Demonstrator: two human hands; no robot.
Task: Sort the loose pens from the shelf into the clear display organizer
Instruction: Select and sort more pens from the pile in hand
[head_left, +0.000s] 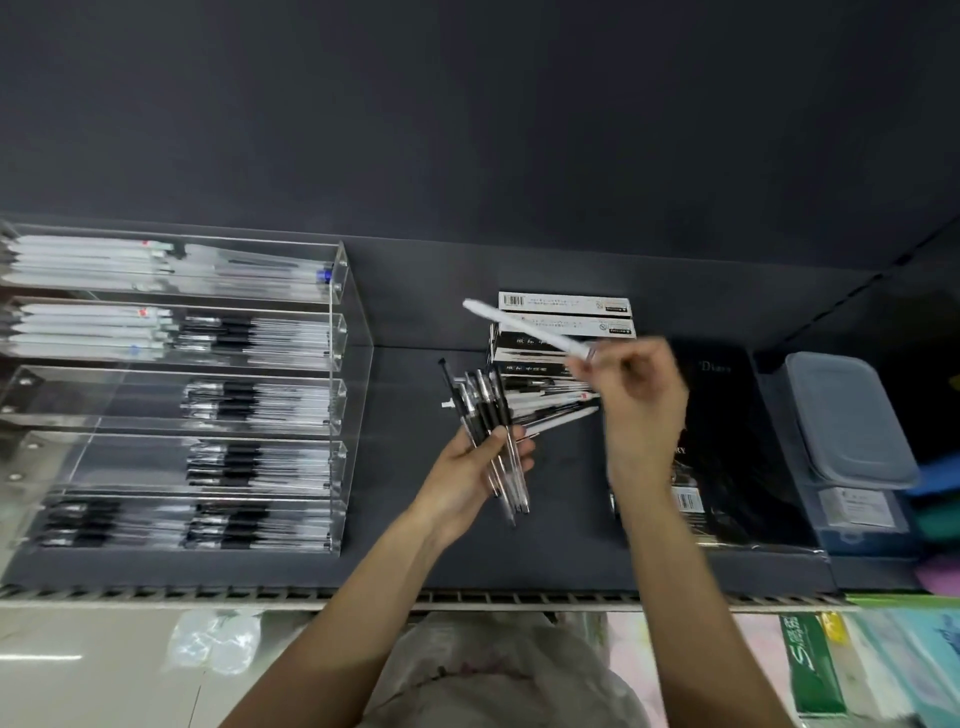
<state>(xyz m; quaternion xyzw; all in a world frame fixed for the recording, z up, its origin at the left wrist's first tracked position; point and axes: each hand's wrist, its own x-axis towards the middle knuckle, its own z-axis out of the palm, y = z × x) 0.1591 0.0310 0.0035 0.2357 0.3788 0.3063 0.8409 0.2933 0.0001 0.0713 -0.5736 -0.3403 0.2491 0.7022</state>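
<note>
Acrylic tiers make up the clear display organizer (343, 332), which stands at the left end of the dark shelf (410, 551) and steps down in five trays toward the front edge. The two rear trays hold white-barrelled pens, the second also carrying black-gripped clear ones in its right half. The third and fourth trays hold black-gripped pens only in their right halves, and the front tray is filled across its width. To the right of the organizer, near the shelf's middle, a stack of pen boxes (563, 312) rests against the back panel, with a few loose pens (558, 410) lying just in front of it. Further right lies a black diary (727, 426), and beyond it a grey lidded plastic box (847, 415) stacked on other containers. The left hand (470, 478) is palm up in front of the loose pens, thumb and fingers curled around a fanned bundle of black-gripped pens (488, 415) whose tips point toward the shelf's front edge. The right hand (641, 395), motion-blurred, is raised above the boxes and pinches one end of a single white pen (524, 327), which slants up and to the left, clear of the shelf.
</note>
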